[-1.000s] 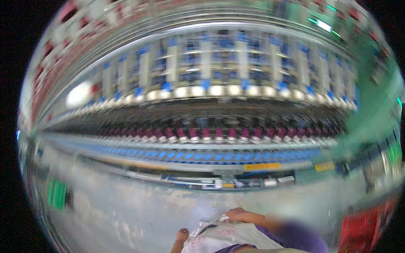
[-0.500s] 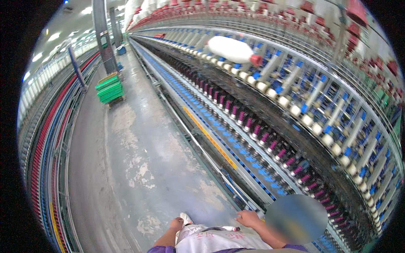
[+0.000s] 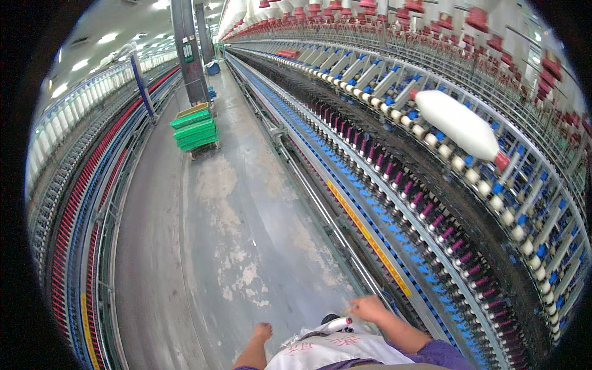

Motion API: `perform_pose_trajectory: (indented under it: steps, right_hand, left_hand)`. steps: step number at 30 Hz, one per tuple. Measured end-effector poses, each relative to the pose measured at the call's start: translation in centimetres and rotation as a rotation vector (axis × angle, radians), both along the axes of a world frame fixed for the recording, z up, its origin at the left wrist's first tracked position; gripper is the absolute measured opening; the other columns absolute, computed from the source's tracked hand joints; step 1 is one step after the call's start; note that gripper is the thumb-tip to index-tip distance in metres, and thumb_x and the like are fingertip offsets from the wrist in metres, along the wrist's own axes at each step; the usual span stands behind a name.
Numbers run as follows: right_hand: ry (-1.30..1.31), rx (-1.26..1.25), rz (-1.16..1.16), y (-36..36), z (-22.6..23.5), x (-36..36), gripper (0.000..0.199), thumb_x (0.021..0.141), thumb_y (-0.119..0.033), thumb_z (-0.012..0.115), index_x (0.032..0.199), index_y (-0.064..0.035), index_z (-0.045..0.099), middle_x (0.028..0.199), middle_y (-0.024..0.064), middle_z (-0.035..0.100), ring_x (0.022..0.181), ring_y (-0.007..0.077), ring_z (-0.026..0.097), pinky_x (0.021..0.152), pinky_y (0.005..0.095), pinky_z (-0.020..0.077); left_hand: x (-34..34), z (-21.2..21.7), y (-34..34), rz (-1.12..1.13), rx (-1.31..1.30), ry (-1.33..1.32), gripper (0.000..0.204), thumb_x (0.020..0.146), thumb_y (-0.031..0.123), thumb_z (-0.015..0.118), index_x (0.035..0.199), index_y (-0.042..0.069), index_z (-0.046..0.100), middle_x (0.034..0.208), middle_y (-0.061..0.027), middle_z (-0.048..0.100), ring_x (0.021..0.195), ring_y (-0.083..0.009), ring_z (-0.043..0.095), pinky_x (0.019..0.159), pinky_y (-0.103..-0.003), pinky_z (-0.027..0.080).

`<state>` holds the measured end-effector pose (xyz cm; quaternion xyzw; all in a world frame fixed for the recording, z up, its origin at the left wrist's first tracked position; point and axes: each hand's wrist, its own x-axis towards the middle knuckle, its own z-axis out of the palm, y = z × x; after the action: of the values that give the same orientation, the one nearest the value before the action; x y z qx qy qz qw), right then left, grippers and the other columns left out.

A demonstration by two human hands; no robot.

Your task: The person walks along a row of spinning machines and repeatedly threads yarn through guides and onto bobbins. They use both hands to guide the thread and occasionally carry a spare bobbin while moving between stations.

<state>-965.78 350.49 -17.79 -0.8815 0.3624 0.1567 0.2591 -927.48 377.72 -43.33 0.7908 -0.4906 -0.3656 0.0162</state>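
Note:
My left hand (image 3: 262, 332) hangs over the grey floor, just left of the white apron (image 3: 336, 351) I wear. Its fingers look loosely curled, with nothing visible in them. On the other side, my right hand (image 3: 368, 307) is held between the apron and the low rail of the long spinning frame (image 3: 394, 191). The fingers there are bent together; whatever they may hold is too small to make out. A small white tube with a red end (image 3: 338, 324) shows at the apron's top edge, apart from my right hand.
A large white roving bobbin (image 3: 459, 126) with red ends lies across the frame's rollers. Rows of purple spindles (image 3: 425, 213) run along its side. Stacked green crates (image 3: 195, 129) stand by a grey pillar (image 3: 190, 49). Another machine (image 3: 74, 228) borders the aisle at left.
The view has shifted, so the crates and frame sit farther right. The large bobbin appears nearer and farther right. My left hand is now apart from the apron's edge.

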Motion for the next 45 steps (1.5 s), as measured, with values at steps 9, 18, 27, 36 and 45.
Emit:
perform_pose_trajectory:
  steps: [9, 18, 27, 36, 45]
  right_hand:
    - [-0.181, -0.214, -0.175, -30.6, -0.3, 20.8, 0.039, 0.092, -0.046, 0.059, 0.115, -0.0171, 0.072, 0.108, 0.0123, 0.072, 0.103, 0.0312, 0.067, 0.092, 0.0546, 0.0438]
    - [-0.293, -0.232, 0.211, -53.4, 3.1, 53.6, 0.032, 0.090, -0.036, 0.063, 0.110, -0.0129, 0.072, 0.103, 0.0135, 0.072, 0.102, 0.0336, 0.067, 0.094, 0.0503, 0.0443]
    - [-0.447, -0.284, 0.093, -77.6, 9.8, 78.4, 0.034, 0.092, -0.038, 0.063, 0.111, -0.0113, 0.071, 0.102, 0.0133, 0.072, 0.098, 0.0327, 0.067, 0.091, 0.0476, 0.0469]
    - [-0.347, -0.354, -0.343, -102.1, 20.8, 81.6, 0.029, 0.090, -0.036, 0.067, 0.107, -0.0143, 0.073, 0.097, 0.0122, 0.073, 0.088, 0.0308, 0.069, 0.080, 0.0434, 0.0542]
    - [-0.652, -0.887, -0.584, -127.0, 40.8, 86.2, 0.025, 0.094, -0.028, 0.062, 0.099, -0.0059, 0.071, 0.088, 0.0150, 0.070, 0.080, 0.0328, 0.067, 0.072, 0.0445, 0.0520]
  left_hand:
    - [18.2, 0.5, -30.4, 0.526, -0.305, 0.423, 0.036, 0.097, 0.026, 0.060, 0.123, 0.002, 0.064, 0.086, -0.0103, 0.071, 0.074, -0.0198, 0.068, 0.062, -0.034, 0.053]
    - [40.7, 3.8, -36.5, 1.186, -0.151, 0.458, 0.037, 0.095, 0.030, 0.059, 0.119, 0.002, 0.066, 0.095, -0.0156, 0.070, 0.083, -0.0242, 0.068, 0.070, -0.039, 0.054]
    - [70.2, 3.1, -57.9, 0.776, 0.155, 0.139, 0.040, 0.093, 0.034, 0.059, 0.114, 0.000, 0.068, 0.108, -0.0224, 0.068, 0.096, -0.0316, 0.067, 0.079, -0.045, 0.053]
    - [100.4, 16.3, -114.7, 0.222, -0.588, -0.066, 0.037, 0.091, 0.030, 0.061, 0.117, 0.003, 0.065, 0.117, -0.0226, 0.066, 0.104, -0.0353, 0.065, 0.085, -0.047, 0.053]
    - [83.7, 64.6, -160.6, -0.666, -1.602, -0.135, 0.038, 0.089, 0.016, 0.067, 0.126, 0.012, 0.059, 0.126, -0.0152, 0.060, 0.106, -0.0344, 0.064, 0.087, -0.044, 0.054]
